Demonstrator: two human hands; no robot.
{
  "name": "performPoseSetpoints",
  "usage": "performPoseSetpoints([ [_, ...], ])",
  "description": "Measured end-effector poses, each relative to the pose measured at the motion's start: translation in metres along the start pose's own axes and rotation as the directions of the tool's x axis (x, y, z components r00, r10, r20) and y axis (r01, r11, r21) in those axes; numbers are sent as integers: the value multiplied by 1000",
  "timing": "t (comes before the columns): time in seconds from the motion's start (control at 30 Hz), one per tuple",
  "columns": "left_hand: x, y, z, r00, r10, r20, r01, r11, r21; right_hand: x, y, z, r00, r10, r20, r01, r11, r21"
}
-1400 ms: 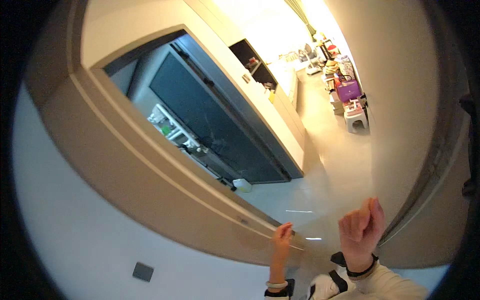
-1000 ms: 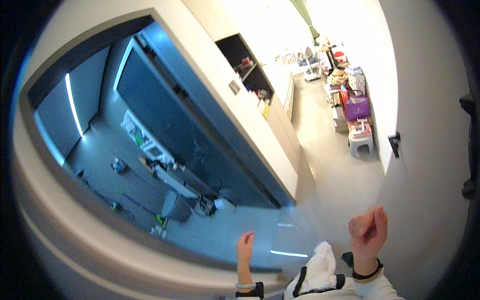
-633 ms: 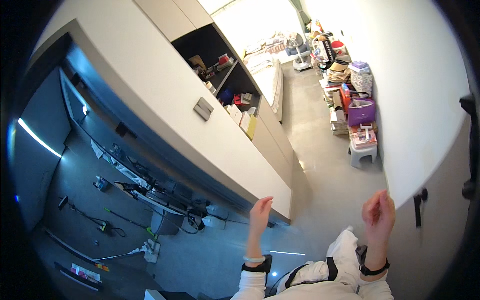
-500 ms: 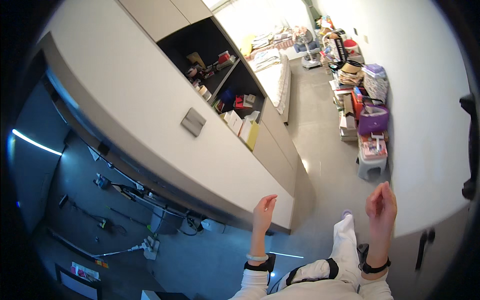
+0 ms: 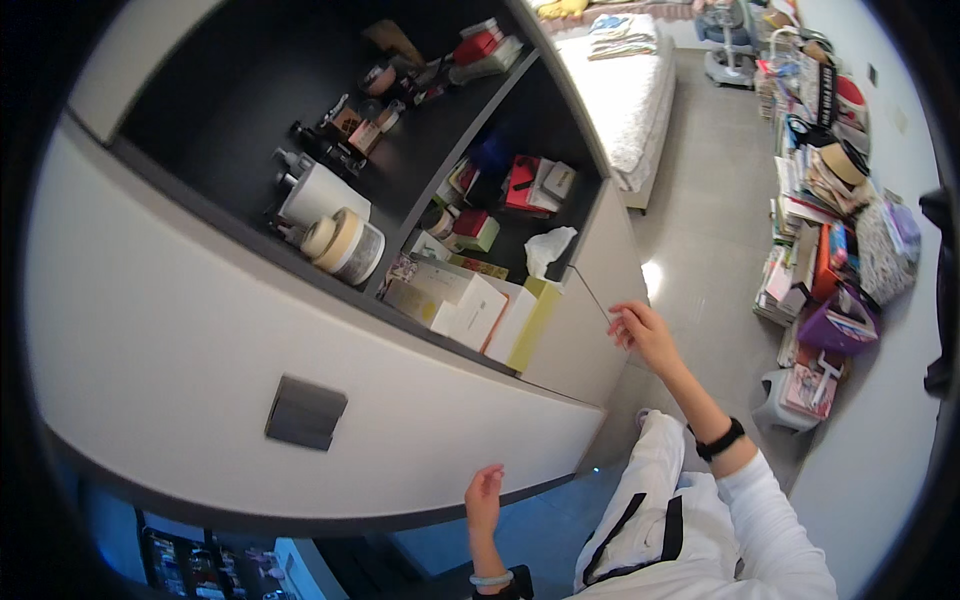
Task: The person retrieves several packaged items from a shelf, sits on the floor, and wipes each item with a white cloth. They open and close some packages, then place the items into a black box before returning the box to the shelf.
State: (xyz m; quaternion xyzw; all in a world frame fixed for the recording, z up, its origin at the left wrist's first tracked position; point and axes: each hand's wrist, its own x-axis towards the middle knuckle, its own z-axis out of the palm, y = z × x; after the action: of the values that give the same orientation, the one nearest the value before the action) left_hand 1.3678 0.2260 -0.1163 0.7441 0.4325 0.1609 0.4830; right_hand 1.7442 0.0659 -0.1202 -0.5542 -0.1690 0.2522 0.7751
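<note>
My right hand [image 5: 645, 337] reaches forward in front of the light cabinet door [image 5: 590, 310], fingers loosely bent and apart, holding nothing. Whether it touches the door I cannot tell. Lower down, beside the white wall [image 5: 400, 440], my left hand [image 5: 484, 495] hangs with relaxed, slightly curled fingers and nothing visible in it. Above the door's left side, the dark shelf [image 5: 430, 110] holds white boxes [image 5: 455, 305], a yellow-green box [image 5: 535, 325], a crumpled white tissue [image 5: 548, 250], a red box [image 5: 522, 182] and cream tubs [image 5: 350, 245].
A grey switch plate [image 5: 306, 412] is on the wall. Stacked books, bags and a purple basket [image 5: 838, 322] line the right wall, with a grey stool [image 5: 785, 400] at the near end. Beyond are a bed [image 5: 625, 105] and a wheeled chair [image 5: 728, 45]. Grey floor [image 5: 690, 225] runs between.
I have moved forward and turned toward the cabinet, so its shelves look larger and nearer. My right hand has swung left toward the door, and its fingers have spread. My left hand sits lower.
</note>
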Motion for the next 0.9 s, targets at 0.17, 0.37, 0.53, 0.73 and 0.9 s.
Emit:
performPoseSetpoints([
  [0.17, 67, 19, 69, 994, -65, 90, 72, 995, -67, 208, 84, 34, 924, -300, 236, 375, 829, -414],
  [0.37, 119, 63, 111, 974, -204, 102, 211, 975, -63, 313, 169, 98, 898, -8, 441, 436, 155, -886],
  [0.53, 113, 86, 147, 961, -272, -41, 268, 960, -77, 392, 191, 160, 830, 151, 537, 538, 37, -842],
  [0.73, 91, 121, 218, 884, -398, -247, 364, 915, -173, 414, 190, 177, 730, 298, 615, 654, -46, -755],
  [0.9, 110, 159, 292, 907, -374, -193, 336, 920, -202, 369, 164, 100, 517, 261, 815, 844, 4, -537],
])
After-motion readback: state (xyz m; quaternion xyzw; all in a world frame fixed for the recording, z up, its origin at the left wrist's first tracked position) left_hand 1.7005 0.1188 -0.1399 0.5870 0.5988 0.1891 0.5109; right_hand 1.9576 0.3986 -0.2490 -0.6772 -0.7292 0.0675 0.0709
